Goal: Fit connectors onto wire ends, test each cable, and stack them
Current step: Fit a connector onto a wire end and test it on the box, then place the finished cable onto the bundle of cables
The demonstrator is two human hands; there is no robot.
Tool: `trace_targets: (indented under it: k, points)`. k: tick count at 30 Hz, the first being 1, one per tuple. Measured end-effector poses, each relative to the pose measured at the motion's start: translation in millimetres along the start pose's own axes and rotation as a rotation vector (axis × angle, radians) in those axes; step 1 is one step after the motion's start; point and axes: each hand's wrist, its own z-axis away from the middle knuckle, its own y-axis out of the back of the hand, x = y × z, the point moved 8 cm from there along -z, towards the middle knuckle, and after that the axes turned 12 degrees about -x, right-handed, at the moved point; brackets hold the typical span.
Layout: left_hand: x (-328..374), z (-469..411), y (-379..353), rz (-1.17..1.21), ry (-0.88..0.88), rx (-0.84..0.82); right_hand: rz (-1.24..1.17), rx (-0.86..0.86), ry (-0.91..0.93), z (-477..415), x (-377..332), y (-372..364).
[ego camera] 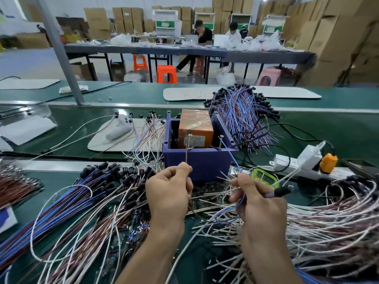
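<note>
My left hand (169,193) pinches a thin brown wire (186,154) that points up to the front edge of the purple box (200,160). My right hand (258,199) pinches a blue wire (230,154) whose ring-tipped end reaches the box rim near the right corner; a black connector (283,191) sticks out to the right of that hand. An orange block (194,130) sits inside the box. Loose white, blue and brown wires (235,218) lie under both hands.
A bundle of blue and brown cables with black connectors (242,117) lies behind the box on the right, another (61,201) at the left. A white power strip (303,165) with an orange plug sits at right. Two people sit at a far table.
</note>
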Motion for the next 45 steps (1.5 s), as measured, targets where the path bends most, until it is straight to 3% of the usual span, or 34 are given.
trace_targets:
  k: [45]
  points:
    - [2, -1, -7, -0.008, -0.016, -0.075, -0.065, -0.021, -0.088, -6, 6, 5]
